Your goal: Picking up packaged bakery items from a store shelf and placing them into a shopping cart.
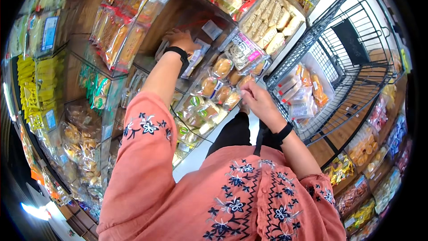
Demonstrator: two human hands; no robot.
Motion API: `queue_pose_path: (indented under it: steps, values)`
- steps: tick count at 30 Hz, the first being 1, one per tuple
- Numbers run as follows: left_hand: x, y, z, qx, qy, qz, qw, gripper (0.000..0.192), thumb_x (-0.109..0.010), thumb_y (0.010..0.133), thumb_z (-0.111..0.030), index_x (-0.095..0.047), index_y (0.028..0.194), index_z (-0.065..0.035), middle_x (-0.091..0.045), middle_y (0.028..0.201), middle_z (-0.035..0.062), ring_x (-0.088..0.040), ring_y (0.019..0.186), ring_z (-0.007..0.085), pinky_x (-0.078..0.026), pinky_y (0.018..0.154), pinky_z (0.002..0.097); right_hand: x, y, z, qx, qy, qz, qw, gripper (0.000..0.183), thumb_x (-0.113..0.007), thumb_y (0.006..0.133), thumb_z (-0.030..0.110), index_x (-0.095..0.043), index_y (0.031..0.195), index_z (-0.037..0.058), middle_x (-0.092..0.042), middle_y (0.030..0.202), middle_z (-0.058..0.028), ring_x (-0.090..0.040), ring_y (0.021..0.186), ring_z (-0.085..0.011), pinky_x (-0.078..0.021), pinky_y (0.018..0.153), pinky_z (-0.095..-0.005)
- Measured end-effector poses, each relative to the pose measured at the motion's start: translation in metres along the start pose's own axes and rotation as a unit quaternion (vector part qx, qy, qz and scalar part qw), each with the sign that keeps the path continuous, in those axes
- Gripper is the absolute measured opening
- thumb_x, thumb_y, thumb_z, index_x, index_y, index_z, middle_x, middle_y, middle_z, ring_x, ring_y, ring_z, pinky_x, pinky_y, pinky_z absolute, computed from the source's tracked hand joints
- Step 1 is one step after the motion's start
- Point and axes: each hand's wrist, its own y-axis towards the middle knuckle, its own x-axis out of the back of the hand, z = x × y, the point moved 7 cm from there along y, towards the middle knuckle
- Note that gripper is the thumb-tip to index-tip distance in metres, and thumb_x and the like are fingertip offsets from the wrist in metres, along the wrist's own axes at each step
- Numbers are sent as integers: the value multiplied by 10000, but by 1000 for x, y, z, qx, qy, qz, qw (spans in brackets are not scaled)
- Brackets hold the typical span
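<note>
My left hand (182, 42) reaches palm down into a wooden compartment with clear plastic sides, over a few plastic-wrapped packs. Its fingertips are hidden among them, so whether it grips one does not show. Just right of it lies a wrapped pack (197, 58) with a pale label. My right hand (255, 98) hovers by the shelf's front edge with its fingers curled and nothing visible in it. Beside those fingers sit bagged round buns (222, 87). A silver-coloured pack with pink printing (245, 52) lies above the buns.
At the right stands a wire shopping cart (334, 100) holding an open plastic container with wrapped breads (319, 88). Cream-wrapped bars (272, 21) fill a bin near it. Yellow packets (28, 87) and red-edged snack packs (115, 40) stock the left shelves. A thin dark cord (187, 125) crosses the lower bins.
</note>
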Motion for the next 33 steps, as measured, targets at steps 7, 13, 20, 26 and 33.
queue_pose_path:
  steps: [7,13,20,26,33]
  values:
    - [-33,64,11,47,43,24,998,522,-594,840,-380,-593,1293,-121,-435,1421,187,-449,1267,411,-436,919,583,9,-17,-29,-74,26,-21,997,135,-555,918,100,-553,1005,-3,-596,744,-99,-557,655,-164,-465,629,-311]
    - [-19,62,6,-12,63,18,998,344,-520,901,-204,-669,1176,-59,-585,1293,181,-565,1198,328,-490,935,456,21,-27,-35,-78,30,-33,996,135,-542,919,99,-547,1005,-6,-593,738,-86,-556,646,-160,-463,619,-313]
    - [-19,56,0,-14,124,129,984,385,-499,932,-187,-583,1301,-111,-489,1410,156,-495,1284,254,-457,994,409,26,-29,-45,-77,33,-39,996,133,-539,921,100,-547,1000,-7,-587,729,-76,-550,627,-153,-464,608,-308]
    - [-24,59,9,-108,32,64,992,310,-667,750,-135,-706,1032,-12,-644,1129,236,-634,1071,346,-505,910,422,26,-26,-43,-82,42,-14,996,131,-543,922,102,-548,997,-5,-592,732,-66,-544,620,-142,-466,607,-301]
    - [41,-12,12,-158,-154,-133,966,245,-620,776,-87,-631,982,46,-622,1011,274,-601,968,436,-496,818,477,26,-25,-41,-94,73,-6,993,133,-538,928,115,-550,995,1,-596,736,-54,-565,633,-129,-477,604,-301]
